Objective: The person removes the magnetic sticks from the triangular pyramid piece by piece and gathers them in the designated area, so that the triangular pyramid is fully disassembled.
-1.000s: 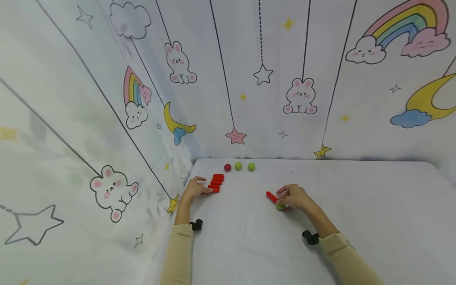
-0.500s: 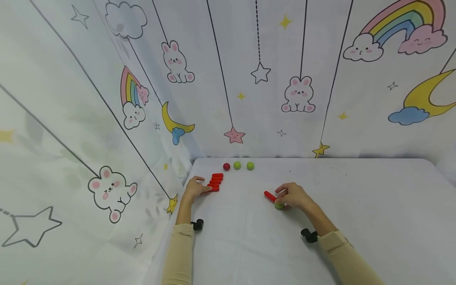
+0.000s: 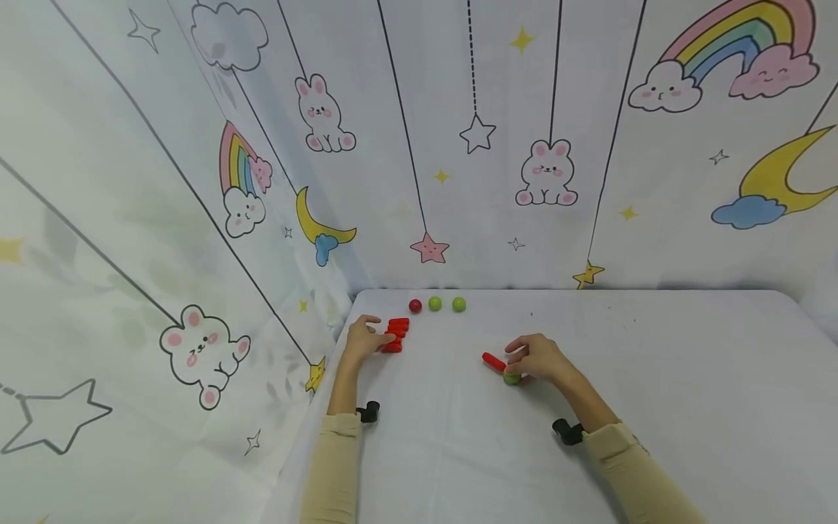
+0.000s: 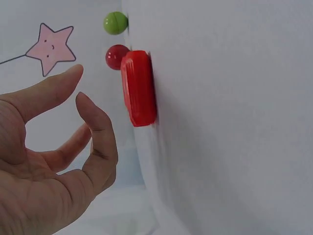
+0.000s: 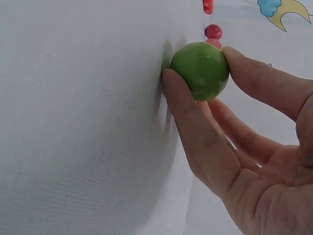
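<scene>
Pinching a green ball (image 5: 200,70) against the bench (image 3: 655,378), the right hand (image 3: 540,358) seems mid-pickup and needs a clean lift, while the left hand (image 3: 361,338) hovers relaxed beside the red pegs (image 3: 395,335).

Both forearms are covered by long, close-fitting sleeves of a pale beige-yellow cloth — the left sleeve (image 3: 330,466) and the right sleeve (image 3: 638,473) alike, each ending in a plain cuff at the wrist. Just past each cuff sits a small black mount (image 3: 369,412) — its twin (image 3: 568,431) on the other wrist — dark, blocky and strapped on. The left hand (image 3: 362,339) and right hand (image 3: 538,359) are bare, without rings or gloves.
</scene>
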The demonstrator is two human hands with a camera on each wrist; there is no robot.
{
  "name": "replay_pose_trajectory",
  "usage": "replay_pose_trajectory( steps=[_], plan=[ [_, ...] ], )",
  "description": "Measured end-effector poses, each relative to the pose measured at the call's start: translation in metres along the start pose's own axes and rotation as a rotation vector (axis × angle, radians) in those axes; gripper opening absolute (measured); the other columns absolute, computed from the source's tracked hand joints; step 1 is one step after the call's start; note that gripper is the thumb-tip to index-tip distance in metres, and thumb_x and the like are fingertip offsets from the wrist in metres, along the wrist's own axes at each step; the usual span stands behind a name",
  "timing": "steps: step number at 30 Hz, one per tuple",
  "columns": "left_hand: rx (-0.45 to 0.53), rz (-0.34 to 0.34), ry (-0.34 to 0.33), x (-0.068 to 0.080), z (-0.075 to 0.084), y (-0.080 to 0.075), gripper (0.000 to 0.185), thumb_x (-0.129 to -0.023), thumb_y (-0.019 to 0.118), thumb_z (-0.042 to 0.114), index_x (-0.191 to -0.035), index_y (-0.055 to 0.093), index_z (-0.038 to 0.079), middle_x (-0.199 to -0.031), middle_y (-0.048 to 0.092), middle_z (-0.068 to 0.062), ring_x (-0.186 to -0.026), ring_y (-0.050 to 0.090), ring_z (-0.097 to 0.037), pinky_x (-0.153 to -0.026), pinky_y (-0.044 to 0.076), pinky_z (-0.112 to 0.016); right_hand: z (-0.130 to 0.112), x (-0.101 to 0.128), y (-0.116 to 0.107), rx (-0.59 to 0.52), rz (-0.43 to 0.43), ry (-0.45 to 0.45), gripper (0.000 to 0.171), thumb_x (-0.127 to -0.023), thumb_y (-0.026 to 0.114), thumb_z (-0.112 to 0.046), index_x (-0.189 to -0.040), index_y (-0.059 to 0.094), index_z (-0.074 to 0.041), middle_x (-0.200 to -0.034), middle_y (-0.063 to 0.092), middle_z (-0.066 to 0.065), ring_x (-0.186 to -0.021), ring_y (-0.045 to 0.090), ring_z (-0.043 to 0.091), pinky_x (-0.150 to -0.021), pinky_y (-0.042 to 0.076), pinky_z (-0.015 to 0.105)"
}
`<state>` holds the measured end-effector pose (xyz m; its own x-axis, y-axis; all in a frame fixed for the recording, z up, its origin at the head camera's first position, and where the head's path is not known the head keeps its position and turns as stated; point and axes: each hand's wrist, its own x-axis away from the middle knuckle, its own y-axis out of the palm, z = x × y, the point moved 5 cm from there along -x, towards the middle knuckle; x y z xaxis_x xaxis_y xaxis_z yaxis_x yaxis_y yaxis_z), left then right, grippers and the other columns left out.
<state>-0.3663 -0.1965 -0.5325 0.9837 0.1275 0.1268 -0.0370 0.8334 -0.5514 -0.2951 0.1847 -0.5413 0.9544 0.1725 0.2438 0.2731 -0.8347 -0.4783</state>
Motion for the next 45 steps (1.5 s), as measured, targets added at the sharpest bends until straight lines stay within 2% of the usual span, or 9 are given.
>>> replay_pose_trajectory(
  steps=[5, 12, 16, 20, 23, 32, 39, 45],
  plan=[
    [0.057, -0.06, 0.049, 0.008, 0.017, 0.012, 0.055, -0.092, 0.081, 0.019, -0.139, 0.056, 0.004, -0.132, 0.055, -0.025, -0.106, 0.063, -0.033, -0.085, 0.061, -0.036, 0.001, 0.0, -0.001, -0.015, -0.008, -0.001, 0.042, -0.085, 0.085, -0.004, -0.122, 0.067, 0.004, -0.101, 0.073, 0.011, -0.087, 0.07, 0.022, -0.072, 0.064, 0.041],
    [0.143, -0.165, 0.103, 0.019, 0.038, 0.027, 0.058, -0.091, 0.082, 0.017, -0.14, 0.054, 0.001, -0.128, 0.058, -0.026, -0.095, 0.072, -0.039, -0.085, 0.062, -0.042, 0.003, 0.0, -0.001, -0.066, -0.026, 0.017, 0.044, -0.083, 0.085, -0.002, -0.123, 0.067, 0.004, -0.102, 0.074, 0.011, -0.089, 0.071, 0.023, -0.073, 0.064, 0.042],
    [0.173, -0.258, 0.148, 0.027, 0.048, 0.042, 0.064, -0.091, 0.083, 0.016, -0.142, 0.051, -0.003, -0.133, 0.052, -0.031, -0.094, 0.072, -0.036, -0.084, 0.063, -0.039, 0.002, 0.0, -0.002, -0.079, -0.04, 0.013, 0.045, -0.084, 0.085, -0.003, -0.124, 0.067, 0.005, -0.104, 0.074, 0.013, -0.09, 0.072, 0.025, -0.074, 0.064, 0.042],
    [0.198, -0.343, 0.169, 0.034, 0.056, 0.061, 0.064, -0.09, 0.084, 0.016, -0.142, 0.052, -0.003, -0.138, 0.048, -0.034, -0.101, 0.071, -0.042, -0.082, 0.063, -0.038, 0.003, 0.0, -0.003, -0.092, -0.049, 0.013, 0.046, -0.084, 0.085, -0.003, -0.125, 0.067, 0.005, -0.105, 0.074, 0.014, -0.091, 0.072, 0.025, -0.076, 0.064, 0.043],
    [0.21, -0.379, 0.172, 0.037, 0.062, 0.076, 0.063, -0.09, 0.084, 0.017, -0.141, 0.054, -0.001, -0.138, 0.05, -0.033, -0.105, 0.07, -0.045, -0.082, 0.063, -0.038, 0.003, 0.001, -0.004, -0.093, -0.052, 0.009, 0.046, -0.084, 0.085, -0.003, -0.125, 0.066, 0.005, -0.106, 0.074, 0.014, -0.091, 0.072, 0.024, -0.077, 0.064, 0.044],
    [0.2, -0.477, 0.186, 0.048, 0.076, 0.113, 0.06, -0.089, 0.084, 0.017, -0.139, 0.055, 0.0, -0.138, 0.053, -0.03, -0.102, 0.073, -0.04, -0.082, 0.063, -0.037, 0.003, 0.002, -0.001, -0.103, -0.062, 0.016, 0.047, -0.083, 0.085, -0.003, -0.126, 0.066, 0.005, -0.104, 0.075, 0.011, -0.089, 0.072, 0.023, -0.077, 0.064, 0.043],
    [0.192, -0.555, 0.196, 0.055, 0.082, 0.139, 0.062, -0.089, 0.084, 0.013, -0.141, 0.054, -0.002, -0.133, 0.057, -0.026, -0.092, 0.073, -0.024, -0.081, 0.063, -0.037, 0.003, 0.001, 0.0, -0.104, -0.063, 0.016, 0.049, -0.082, 0.087, -0.005, -0.126, 0.067, 0.004, -0.104, 0.076, 0.011, -0.087, 0.073, 0.023, -0.077, 0.064, 0.042],
    [0.212, -0.629, 0.229, 0.059, 0.086, 0.153, 0.06, -0.088, 0.082, 0.006, -0.141, 0.054, -0.004, -0.132, 0.059, -0.027, -0.086, 0.074, -0.021, -0.083, 0.063, -0.041, 0.003, 0.001, 0.0, -0.103, -0.075, 0.008, 0.05, -0.081, 0.088, -0.005, -0.126, 0.067, 0.005, -0.106, 0.076, 0.013, -0.085, 0.074, 0.023, -0.077, 0.064, 0.04]
  ],
)
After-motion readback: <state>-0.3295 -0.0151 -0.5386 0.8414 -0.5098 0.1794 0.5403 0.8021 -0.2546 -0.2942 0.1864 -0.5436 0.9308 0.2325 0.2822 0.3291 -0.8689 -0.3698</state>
